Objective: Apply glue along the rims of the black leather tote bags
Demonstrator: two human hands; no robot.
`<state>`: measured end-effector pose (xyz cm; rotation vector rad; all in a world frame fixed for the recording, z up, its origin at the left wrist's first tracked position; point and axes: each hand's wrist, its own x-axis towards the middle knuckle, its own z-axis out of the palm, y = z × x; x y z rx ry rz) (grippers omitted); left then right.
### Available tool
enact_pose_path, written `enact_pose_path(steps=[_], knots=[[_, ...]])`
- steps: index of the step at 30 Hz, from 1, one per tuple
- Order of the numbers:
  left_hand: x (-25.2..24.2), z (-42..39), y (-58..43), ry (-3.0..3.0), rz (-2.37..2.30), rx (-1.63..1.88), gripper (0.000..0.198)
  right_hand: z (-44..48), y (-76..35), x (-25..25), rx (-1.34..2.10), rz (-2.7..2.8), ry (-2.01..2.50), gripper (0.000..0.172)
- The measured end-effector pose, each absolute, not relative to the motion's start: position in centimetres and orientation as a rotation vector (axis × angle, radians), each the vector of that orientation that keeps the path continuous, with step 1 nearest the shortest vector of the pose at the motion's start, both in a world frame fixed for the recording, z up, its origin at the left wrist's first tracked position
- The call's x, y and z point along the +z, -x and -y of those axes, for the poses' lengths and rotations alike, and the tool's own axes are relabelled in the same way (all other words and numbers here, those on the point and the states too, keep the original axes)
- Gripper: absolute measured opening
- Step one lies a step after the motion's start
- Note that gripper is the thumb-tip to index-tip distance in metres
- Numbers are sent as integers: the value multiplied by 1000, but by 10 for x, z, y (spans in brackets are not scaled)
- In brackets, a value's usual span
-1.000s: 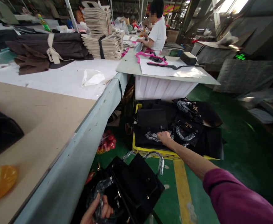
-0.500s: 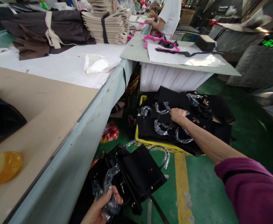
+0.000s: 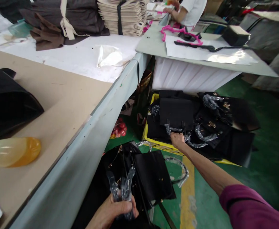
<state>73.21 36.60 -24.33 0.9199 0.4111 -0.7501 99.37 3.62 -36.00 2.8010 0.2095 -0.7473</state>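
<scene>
Head view takes in a green floor (image 3: 218, 187) and, along the left, a long bench (image 3: 70, 95) with a beige and white top. Right of the bench, a yellow crate (image 3: 162, 146) on the floor is heaped with dark bags (image 3: 209, 124). Among them, a flat-sided black handbag (image 3: 176, 111) is at the crate's left part. Nearer, a cluster of black bags (image 3: 151, 178) is beside the bench's front. On the bench lies a bottle (image 3: 15, 152) of yellow-orange liquid. The left hand (image 3: 113, 208) is curled around plastic-wrapped handles (image 3: 129, 181) from the near cluster; the right hand (image 3: 177, 140) is closed on the black handbag's wrapped grip (image 3: 174, 129).
</scene>
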Motion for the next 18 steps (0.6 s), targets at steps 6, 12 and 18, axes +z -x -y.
enact_pose_path(steps=[6,12,18], knots=[[-235,-366,-731,-924,-407,-715,41,-28,-1002,-334,-751,-72,-2910,22],[-226,-367,-726,-877,-348,-720,39,-13,-1020,-275,-699,-18,-3186,18],[-215,-366,-716,-914,-255,-690,34,-6,-1057,-182,-251,42,-3611,24]])
